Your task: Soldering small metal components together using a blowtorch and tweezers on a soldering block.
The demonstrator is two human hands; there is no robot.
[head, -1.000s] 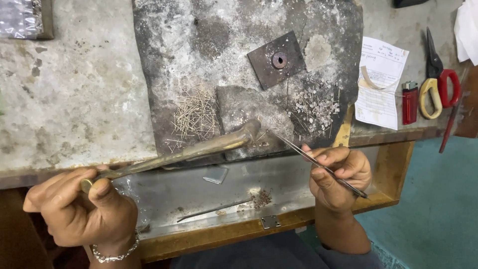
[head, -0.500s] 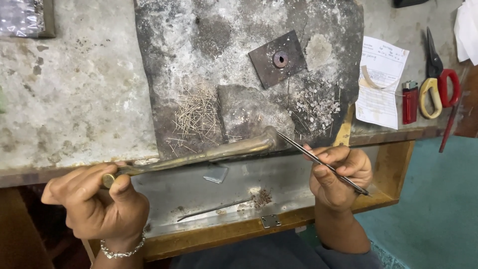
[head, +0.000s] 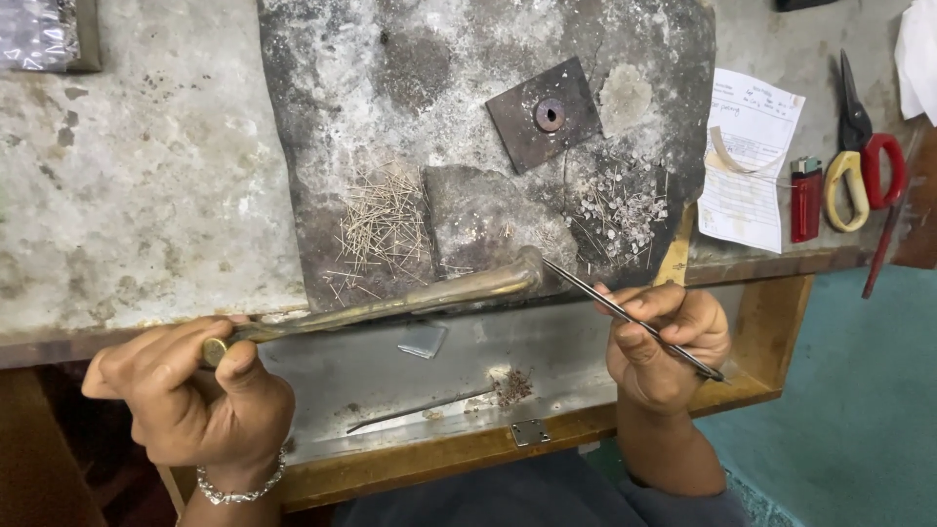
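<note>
1. Since a second ago, left hand (head: 190, 400) has slid right and up, carrying the brass blowpipe (head: 390, 303) so its bent tip now sits at the stone block (head: 488, 220).
2. Step in hand, as I judge it: aiming blowpipe and tweezers (head: 625, 314) at one spot, probably for soldering; next calls for steady tips.
3. Left fingers are curled tight around the pipe's end.
4. Right hand (head: 669, 342) pinches the tweezers closed-fisted; any piece in their tips is too small to tell.
</note>
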